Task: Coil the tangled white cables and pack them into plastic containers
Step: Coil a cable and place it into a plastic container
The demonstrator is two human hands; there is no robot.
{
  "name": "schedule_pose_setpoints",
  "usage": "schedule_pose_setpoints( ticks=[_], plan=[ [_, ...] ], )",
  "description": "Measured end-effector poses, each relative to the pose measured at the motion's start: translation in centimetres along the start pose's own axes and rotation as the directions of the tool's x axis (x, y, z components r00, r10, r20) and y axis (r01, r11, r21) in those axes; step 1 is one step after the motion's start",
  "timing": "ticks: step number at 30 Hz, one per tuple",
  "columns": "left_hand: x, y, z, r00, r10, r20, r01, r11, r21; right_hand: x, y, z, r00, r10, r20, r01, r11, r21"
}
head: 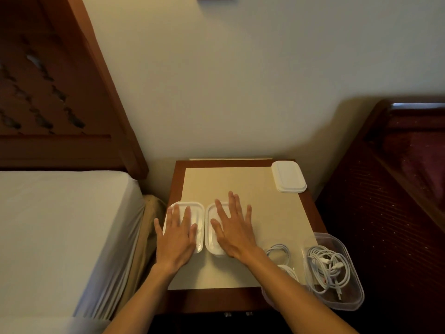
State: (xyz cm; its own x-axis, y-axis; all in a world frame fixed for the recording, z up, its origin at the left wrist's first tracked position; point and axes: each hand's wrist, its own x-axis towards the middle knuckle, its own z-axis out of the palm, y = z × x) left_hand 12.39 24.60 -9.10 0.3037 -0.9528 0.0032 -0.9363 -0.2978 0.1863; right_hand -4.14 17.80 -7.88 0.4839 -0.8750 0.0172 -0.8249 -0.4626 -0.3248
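Observation:
Two lidded plastic containers stand side by side on the nightstand's left half. My left hand (177,233) lies flat with straight fingers on the left container (198,214). My right hand (232,225) presses flat on the right container (210,233). An open clear container (354,268) at the front right corner holds a bundle of white cables (328,268). Another coiled white cable (279,251) sits in a container partly hidden under my right forearm.
The nightstand (240,184) has a beige top with a wooden rim. A white lid (289,177) lies at its back right corner. A bed with a white sheet (60,225) is to the left, a dark wooden bed frame (385,189) to the right.

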Motion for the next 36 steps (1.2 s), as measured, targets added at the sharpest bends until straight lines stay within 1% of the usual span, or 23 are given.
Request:
schedule_pose_setpoints(
  ticks=[2, 3, 4, 5, 7, 9, 12, 15, 19, 22, 25, 30, 33, 36],
  plan=[
    [0.3, 1.6, -0.7, 0.995, 0.005, -0.098, -0.015, 0.995, -0.103, 1.2, 2.1, -2.1, 0.990, 0.076, -0.119, -0.064, 0.993, 0.103],
    [0.7, 2.9, -1.1, 0.994, 0.027, -0.109, -0.046, 0.984, -0.171, 2.2, 3.6, -3.1, 0.975, 0.143, -0.169, -0.119, 0.982, 0.147],
    [1.2, 4.5, -1.3, 0.993, 0.070, -0.097, -0.088, 0.975, -0.202, 3.2, 5.4, -3.8, 0.956, 0.218, -0.195, -0.186, 0.968, 0.171],
    [1.4, 6.0, -1.2, 0.989, 0.125, -0.074, -0.137, 0.973, -0.187, 4.3, 7.1, -4.4, 0.934, 0.293, -0.202, -0.263, 0.951, 0.164],
    [1.7, 8.5, -0.3, 0.975, 0.221, -0.016, -0.222, 0.969, -0.107, 6.1, 10.6, -5.1, 0.889, 0.416, -0.191, -0.408, 0.909, 0.080],
    [1.8, 9.7, 0.8, 0.968, 0.249, 0.041, -0.247, 0.968, -0.039, 7.5, 13.6, -5.5, 0.846, 0.506, -0.167, -0.512, 0.859, 0.005],
    [1.7, 9.8, 2.0, 0.966, 0.252, 0.053, -0.253, 0.967, 0.005, 9.0, 17.1, -6.1, 0.804, 0.581, -0.126, -0.590, 0.806, -0.052],
    [1.7, 9.5, 2.5, 0.965, 0.257, 0.041, -0.258, 0.966, 0.008, 10.4, 18.5, -6.3, 0.765, 0.640, -0.072, -0.641, 0.767, -0.001],
    [1.7, 9.5, 3.0, 0.965, 0.262, -0.004, -0.262, 0.965, 0.006, 11.5, 19.4, -6.1, 0.749, 0.661, -0.044, -0.663, 0.749, -0.024],
    [1.8, 9.5, 3.3, 0.966, 0.260, -0.005, -0.260, 0.965, 0.015, 11.4, 20.2, -5.9, 0.744, 0.668, -0.033, -0.666, 0.744, 0.051],
    [1.9, 9.5, 3.4, 0.967, 0.254, -0.016, -0.253, 0.967, 0.023, 11.1, 20.6, -6.1, 0.760, 0.645, -0.082, -0.640, 0.764, 0.075],
    [1.9, 9.3, 3.8, 0.966, 0.258, -0.036, -0.257, 0.966, 0.016, 10.2, 20.4, -7.0, 0.766, 0.621, -0.164, -0.605, 0.783, 0.143],
    [1.8, 9.2, 3.9, 0.965, 0.261, -0.030, -0.260, 0.965, 0.029, 9.5, 20.3, -7.8, 0.782, 0.571, -0.249, -0.521, 0.819, 0.241],
    [1.9, 9.0, 4.0, 0.967, 0.255, -0.015, -0.255, 0.967, 0.023, 8.3, 20.0, -8.9, 0.782, 0.573, -0.243, -0.438, 0.784, 0.439]
  ],
)
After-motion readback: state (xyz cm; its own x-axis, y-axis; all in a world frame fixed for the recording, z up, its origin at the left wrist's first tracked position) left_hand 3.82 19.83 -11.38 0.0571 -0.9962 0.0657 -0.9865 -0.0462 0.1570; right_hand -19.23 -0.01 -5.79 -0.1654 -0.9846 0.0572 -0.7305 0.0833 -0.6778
